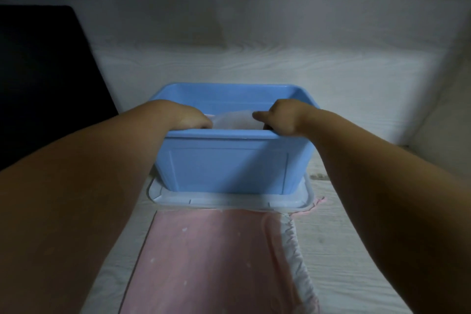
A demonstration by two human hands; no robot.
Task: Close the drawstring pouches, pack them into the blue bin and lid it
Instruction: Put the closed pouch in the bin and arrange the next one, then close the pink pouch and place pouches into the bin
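The blue bin [229,166] stands open on the table, sitting on top of its white lid [229,202]. Both my hands reach inside it over the near rim. A white pouch [235,120] shows between them in the bin. My left hand [183,116] grips its left end with fingers curled downward. My right hand [285,116] holds the right end, thumb laid on the fabric, fingers curled behind the rim and partly hidden. A pink pouch [204,257] with a gathered white edge lies flat in front of the bin.
A large black flat object [38,79] occupies the left side of the pale wood-grain table [356,237]. A light wall rises behind the bin, and another pale surface closes in at the right.
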